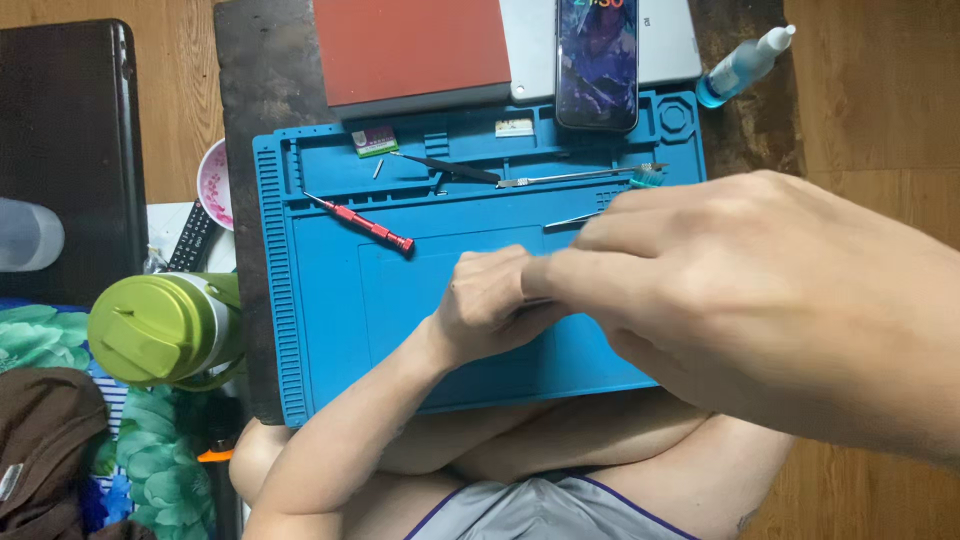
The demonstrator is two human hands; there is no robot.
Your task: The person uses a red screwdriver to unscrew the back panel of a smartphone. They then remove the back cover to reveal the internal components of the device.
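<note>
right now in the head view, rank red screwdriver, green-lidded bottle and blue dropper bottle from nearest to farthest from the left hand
1. red screwdriver, on the blue mat just up-left of the left hand.
2. green-lidded bottle, off the mat's left edge.
3. blue dropper bottle, far top right on the wood.

Blue work mat [330, 330]; red screwdriver [362, 223]; green bottle lid [160, 328]; green floral cloth [40, 335].
</note>
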